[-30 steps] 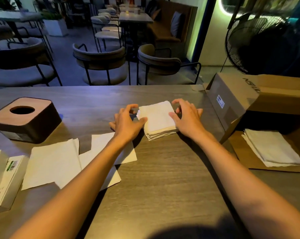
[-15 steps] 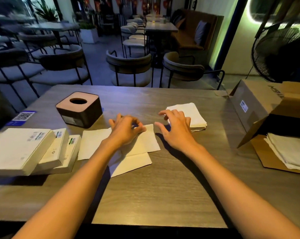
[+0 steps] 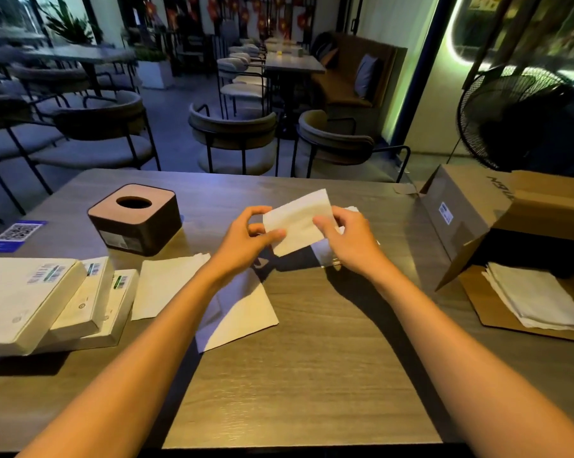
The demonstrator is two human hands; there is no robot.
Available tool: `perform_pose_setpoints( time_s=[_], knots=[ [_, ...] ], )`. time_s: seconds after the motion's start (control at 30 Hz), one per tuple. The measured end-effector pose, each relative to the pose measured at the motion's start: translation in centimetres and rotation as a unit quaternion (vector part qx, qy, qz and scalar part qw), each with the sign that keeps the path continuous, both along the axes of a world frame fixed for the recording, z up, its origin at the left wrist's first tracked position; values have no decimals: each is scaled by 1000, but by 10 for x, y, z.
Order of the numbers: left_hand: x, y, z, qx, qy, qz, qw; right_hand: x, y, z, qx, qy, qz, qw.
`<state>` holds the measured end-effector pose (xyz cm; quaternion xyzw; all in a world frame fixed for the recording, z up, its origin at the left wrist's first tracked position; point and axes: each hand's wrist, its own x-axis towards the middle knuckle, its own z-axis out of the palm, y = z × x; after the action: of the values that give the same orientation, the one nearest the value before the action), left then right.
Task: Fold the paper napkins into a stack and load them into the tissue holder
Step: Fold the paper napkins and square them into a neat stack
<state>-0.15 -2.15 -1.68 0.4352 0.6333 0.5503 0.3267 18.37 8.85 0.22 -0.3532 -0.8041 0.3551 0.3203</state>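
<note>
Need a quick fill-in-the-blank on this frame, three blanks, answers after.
1. Both hands hold one white napkin ____ the table.
2. The round opening of the tissue holder faces ____.
3. The loose napkins on the table lie ____, not folded into a stack.
Answers: above; up; flat

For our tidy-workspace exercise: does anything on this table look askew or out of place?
Yes. The loose napkins lie overlapping at skewed angles near the left forearm, and the wrapped packs are slumped unevenly at the table's left edge. The cardboard box lies tipped on its side.
</note>
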Motion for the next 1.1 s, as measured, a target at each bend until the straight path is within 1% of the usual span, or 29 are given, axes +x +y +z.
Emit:
perform_pose_setpoints(
  time_s=[0.1,0.2,0.37,0.43,0.53,0.63,0.77,0.83,0.93,1.0,1.1],
  knots=[
    [16,33,8,7,19,-1,1000,10,27,4,-17,-8,-48,999],
    [31,62,6,-2,44,9,999,24,54,-3,1,-36,-95,995],
    [48,90,-19,16,100,41,994,38,77,-29,1,-99,-123,987],
    [50,93,-27,20,108,42,993,41,81,-35,-3,-114,-112,987],
    [53,91,-23,68,101,41,992,44,80,-32,-26,-53,-63,996],
    [55,92,-13,110,72,38,991,41,79,-28,-59,-4,-36,998],
    [54,94,-10,96,45,49,993,41,80,-27,-82,27,-30,996],
    [56,91,-11,97,23,45,994,45,80,-28,-91,50,-8,995],
    [59,88,-7,128,-52,27,990,50,80,-23,-112,85,31,990],
    [61,88,0,134,-91,20,987,52,79,-17,-126,96,34,987],
    [60,89,4,141,-88,7,986,53,81,-13,-145,111,15,983]
  ],
)
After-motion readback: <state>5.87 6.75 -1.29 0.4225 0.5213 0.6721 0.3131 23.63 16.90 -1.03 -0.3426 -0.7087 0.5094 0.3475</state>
